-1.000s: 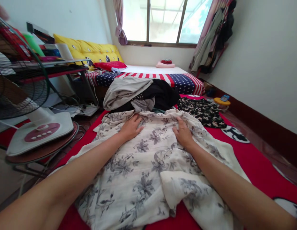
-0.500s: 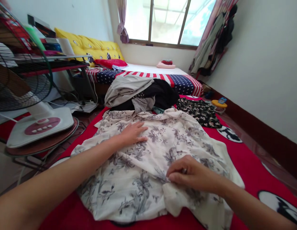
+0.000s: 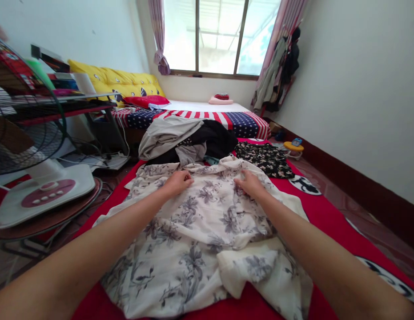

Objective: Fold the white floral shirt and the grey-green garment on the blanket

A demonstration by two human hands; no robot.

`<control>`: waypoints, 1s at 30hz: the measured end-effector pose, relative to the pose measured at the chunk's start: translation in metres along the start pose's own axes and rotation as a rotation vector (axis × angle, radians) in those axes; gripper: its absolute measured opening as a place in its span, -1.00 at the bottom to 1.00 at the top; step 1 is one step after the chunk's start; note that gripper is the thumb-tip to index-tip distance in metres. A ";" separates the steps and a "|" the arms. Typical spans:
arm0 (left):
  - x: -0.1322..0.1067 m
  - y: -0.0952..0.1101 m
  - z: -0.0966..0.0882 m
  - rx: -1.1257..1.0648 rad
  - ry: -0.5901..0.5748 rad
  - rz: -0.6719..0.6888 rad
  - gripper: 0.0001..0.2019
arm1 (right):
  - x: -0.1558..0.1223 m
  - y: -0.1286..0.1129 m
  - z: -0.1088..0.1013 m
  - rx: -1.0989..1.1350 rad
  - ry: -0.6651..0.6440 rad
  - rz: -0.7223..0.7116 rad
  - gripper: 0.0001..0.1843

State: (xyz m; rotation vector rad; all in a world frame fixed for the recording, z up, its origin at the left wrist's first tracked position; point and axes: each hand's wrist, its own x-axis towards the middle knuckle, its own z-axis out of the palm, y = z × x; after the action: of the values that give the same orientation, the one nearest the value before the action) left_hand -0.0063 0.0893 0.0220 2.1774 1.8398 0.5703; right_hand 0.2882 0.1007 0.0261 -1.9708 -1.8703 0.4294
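A white garment (image 3: 207, 213) with grey flower print lies spread out, its far edge rumpled and a lower right part folded over to show its pale side. My left hand (image 3: 178, 182) is on its upper left part, fingers curled and closed on the thin cloth. On the upper right part, my right hand (image 3: 251, 183) bends its thumb and fingers in against the fabric; the fingertips are partly hidden. Both forearms reach across the garment's sides. Beyond its far edge sits a heap of grey and black clothes (image 3: 173, 135).
Under the garment is a red blanket (image 3: 322, 218) with white cartoon patches. A black floral garment (image 3: 265, 159) lies at the far right. A fan (image 3: 50, 191) stands on a round stool at left. Behind are a bed (image 3: 242, 122), a desk (image 3: 103, 95) and hanging clothes (image 3: 276, 66).
My right hand has let go of the lower folded part and moved up and away to the upper right. My left hand, flat before, has curled its fingers. The view has shifted slightly.
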 end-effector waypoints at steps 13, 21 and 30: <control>0.025 0.011 -0.004 -0.088 0.112 -0.235 -0.95 | 0.013 0.000 0.002 0.346 -0.099 0.194 -0.76; 0.027 0.019 -0.006 -0.430 0.440 -0.108 -0.87 | 0.019 -0.012 -0.003 0.591 0.274 0.036 -0.71; 0.008 0.001 0.022 -0.065 0.010 0.186 -0.55 | 0.020 0.003 0.030 -0.068 0.072 -0.242 -0.39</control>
State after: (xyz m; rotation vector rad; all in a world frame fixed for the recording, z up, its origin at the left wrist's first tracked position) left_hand 0.0055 0.0980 0.0041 2.3200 1.6094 0.6688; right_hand 0.2783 0.1227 -0.0012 -1.7468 -2.0686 0.2239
